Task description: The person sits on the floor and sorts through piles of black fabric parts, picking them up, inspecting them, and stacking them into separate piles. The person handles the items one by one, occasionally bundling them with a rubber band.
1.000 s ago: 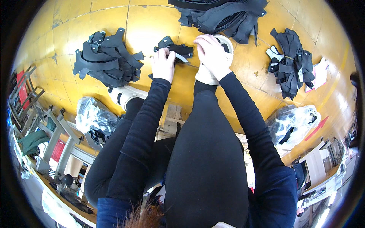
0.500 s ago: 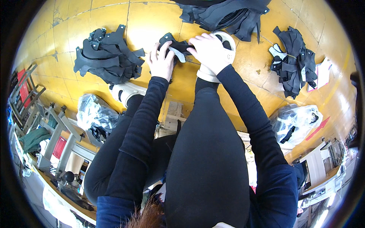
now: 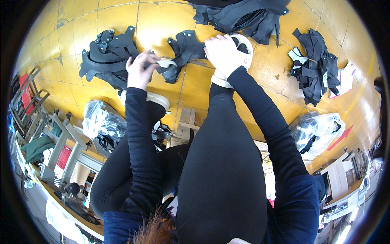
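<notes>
I sit on a yellow floor (image 3: 162, 20) with my black-clad legs stretched forward. My left hand (image 3: 140, 69) pinches a white strip (image 3: 166, 63) at the lower end of a black cut fabric piece (image 3: 185, 49) that lies between my hands. My right hand (image 3: 221, 51) is curled on the upper right end of the same piece. It rests over a white-rimmed round thing (image 3: 245, 44) by my right foot; what that thing is I cannot tell. A pile of similar black pieces (image 3: 105, 57) lies just left of my left hand.
A larger black pile (image 3: 243, 16) lies at the top and another with white bits (image 3: 315, 69) at the right. Clear plastic bags with black parts sit left (image 3: 101, 122) and right (image 3: 317, 130) of my legs. A wooden block (image 3: 187, 122) is between my knees. Metal frames (image 3: 61, 138) stand at left.
My left hand has moved left and down, away from the right hand, drawing the end of the black piece with it. The right hand stays in place.
</notes>
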Motion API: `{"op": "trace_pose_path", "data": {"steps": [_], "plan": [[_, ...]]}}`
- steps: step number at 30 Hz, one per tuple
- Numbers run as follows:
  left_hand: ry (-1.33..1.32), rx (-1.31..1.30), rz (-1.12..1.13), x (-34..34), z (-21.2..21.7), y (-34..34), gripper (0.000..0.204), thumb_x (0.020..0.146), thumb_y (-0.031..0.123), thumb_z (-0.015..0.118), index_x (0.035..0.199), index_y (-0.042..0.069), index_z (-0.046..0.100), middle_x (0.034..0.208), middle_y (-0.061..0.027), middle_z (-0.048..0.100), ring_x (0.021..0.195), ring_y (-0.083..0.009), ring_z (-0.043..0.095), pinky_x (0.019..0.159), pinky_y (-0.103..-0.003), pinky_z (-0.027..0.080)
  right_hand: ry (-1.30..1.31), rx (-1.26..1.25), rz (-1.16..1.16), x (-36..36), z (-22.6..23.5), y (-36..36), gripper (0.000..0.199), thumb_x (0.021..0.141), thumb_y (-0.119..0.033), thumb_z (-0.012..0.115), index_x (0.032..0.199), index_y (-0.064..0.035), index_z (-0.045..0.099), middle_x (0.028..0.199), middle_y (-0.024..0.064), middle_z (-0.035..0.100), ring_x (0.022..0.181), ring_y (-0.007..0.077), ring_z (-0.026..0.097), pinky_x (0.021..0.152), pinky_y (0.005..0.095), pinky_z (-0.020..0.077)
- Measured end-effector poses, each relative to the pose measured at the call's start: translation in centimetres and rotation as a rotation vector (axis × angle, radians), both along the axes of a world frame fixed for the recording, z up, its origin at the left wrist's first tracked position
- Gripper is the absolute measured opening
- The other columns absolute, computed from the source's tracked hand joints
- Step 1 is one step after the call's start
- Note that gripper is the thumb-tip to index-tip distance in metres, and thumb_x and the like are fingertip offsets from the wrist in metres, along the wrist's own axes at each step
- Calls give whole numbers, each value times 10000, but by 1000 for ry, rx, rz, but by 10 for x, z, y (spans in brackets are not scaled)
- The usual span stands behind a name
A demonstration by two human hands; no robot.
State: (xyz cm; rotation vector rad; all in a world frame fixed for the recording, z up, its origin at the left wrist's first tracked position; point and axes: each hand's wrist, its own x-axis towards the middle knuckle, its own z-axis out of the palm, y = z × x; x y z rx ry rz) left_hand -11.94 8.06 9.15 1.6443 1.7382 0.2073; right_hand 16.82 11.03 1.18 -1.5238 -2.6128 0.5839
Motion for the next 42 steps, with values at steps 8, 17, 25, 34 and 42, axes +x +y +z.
{"op": "trace_pose_path", "data": {"steps": [8,17,25,34,42], "plan": [[48,109,449,-115,61,45,203,846,69,778,1005,11,667,903,-44,704,858,-96,638,817,-243,503,-22,-12,-3,-1,2,1,181,829,-263,703,894,-94,682,849,59,685,891,228,645,845,370,466],[-289,-143,446,-100,76,53,444,824,-14,752,1242,3,605,1182,-104,663,1128,-170,601,981,-277,463,-2,-5,-1,0,6,3,166,824,-252,707,867,-95,677,823,58,677,870,229,645,829,375,466],[-622,-245,257,26,58,86,617,800,-67,732,1365,39,508,1347,-118,567,1195,-180,554,996,-287,468,14,-18,-11,0,8,4,154,812,-240,713,839,-92,680,792,69,664,853,244,645,826,388,471],[-950,-263,-30,121,72,170,597,812,-48,726,1355,30,492,1211,-128,632,1165,-190,577,1012,-320,488,-70,-63,-23,-4,8,7,157,792,-250,728,809,-97,697,773,56,687,846,225,669,832,384,491],[-13,182,-226,108,-4,143,308,859,230,745,1124,86,683,992,-129,734,904,-241,700,835,-312,540,-33,-38,-34,-3,9,6,140,787,-236,734,789,-99,707,770,52,687,831,226,665,815,375,489]]}}
